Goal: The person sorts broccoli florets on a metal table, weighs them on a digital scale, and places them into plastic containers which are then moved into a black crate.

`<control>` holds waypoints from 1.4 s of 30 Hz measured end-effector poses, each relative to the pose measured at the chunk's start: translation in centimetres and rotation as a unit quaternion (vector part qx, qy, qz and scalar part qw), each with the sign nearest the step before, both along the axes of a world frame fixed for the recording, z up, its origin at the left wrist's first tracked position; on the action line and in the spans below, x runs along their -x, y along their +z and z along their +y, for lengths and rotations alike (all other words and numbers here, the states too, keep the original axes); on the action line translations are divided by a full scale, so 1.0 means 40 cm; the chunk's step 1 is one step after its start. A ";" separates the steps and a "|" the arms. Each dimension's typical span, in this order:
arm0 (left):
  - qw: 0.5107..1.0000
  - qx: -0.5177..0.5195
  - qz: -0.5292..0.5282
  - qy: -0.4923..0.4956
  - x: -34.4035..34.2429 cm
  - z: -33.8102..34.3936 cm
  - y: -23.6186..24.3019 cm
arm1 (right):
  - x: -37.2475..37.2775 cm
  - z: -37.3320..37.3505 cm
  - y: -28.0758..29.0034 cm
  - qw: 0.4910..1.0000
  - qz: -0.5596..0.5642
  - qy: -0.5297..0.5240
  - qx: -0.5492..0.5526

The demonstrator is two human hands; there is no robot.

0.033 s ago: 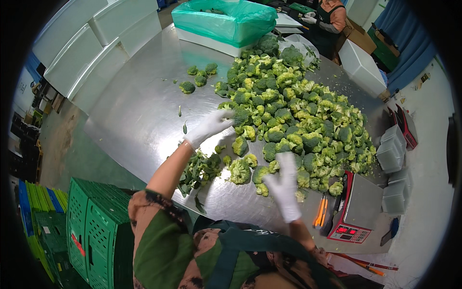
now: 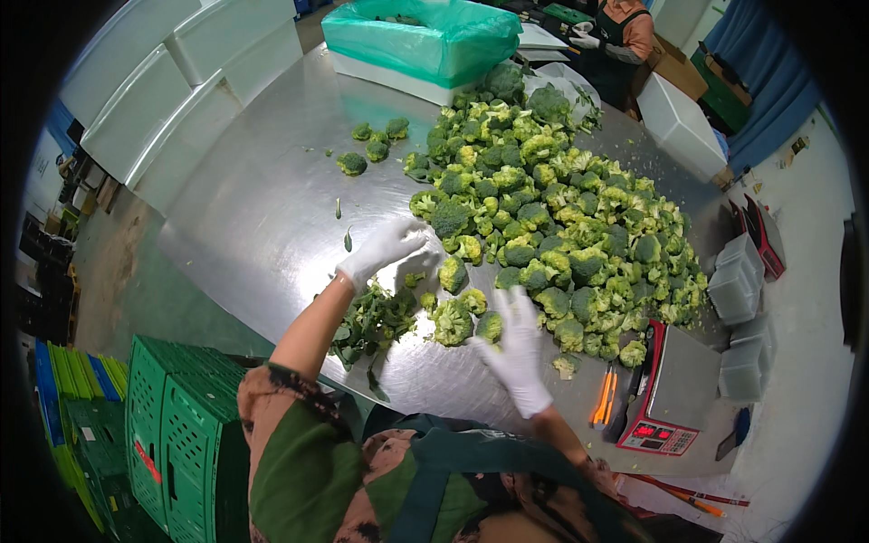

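Green broccoli florets (image 2: 579, 226) lie heaped across the middle and right of a shiny metal table (image 2: 262, 181). At the heap's left edge, a white-gloved left hand (image 2: 385, 249) reaches in, fingers slightly parted; a white-gloved right hand (image 2: 516, 348) spreads its fingers apart at the near edge. Dark green leafy trimmings (image 2: 373, 324) sit near left, a red-and-grey digital scale (image 2: 679, 380) near right, and a white bin lined with green plastic (image 2: 421, 45) far off.

Workroom interior. Center: stainless-steel table (image 2: 249, 195), its polished top showing bright patches of reflected light. Right: white wall (image 2: 810, 217); upper right, pleated blue curtain (image 2: 762, 77). Left: floor (image 2: 172, 299), greenish with a brownish strip.
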State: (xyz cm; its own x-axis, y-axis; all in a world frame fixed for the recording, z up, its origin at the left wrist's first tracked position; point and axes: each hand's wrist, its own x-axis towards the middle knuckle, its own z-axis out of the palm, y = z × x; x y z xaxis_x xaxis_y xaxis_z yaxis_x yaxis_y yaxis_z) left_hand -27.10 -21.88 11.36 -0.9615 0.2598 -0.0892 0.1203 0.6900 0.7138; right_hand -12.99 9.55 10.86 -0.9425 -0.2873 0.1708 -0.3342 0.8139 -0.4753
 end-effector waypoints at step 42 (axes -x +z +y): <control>0.942 -0.263 0.101 -0.183 0.078 0.762 0.159 | 0.246 0.611 0.090 0.932 0.239 -0.271 -0.012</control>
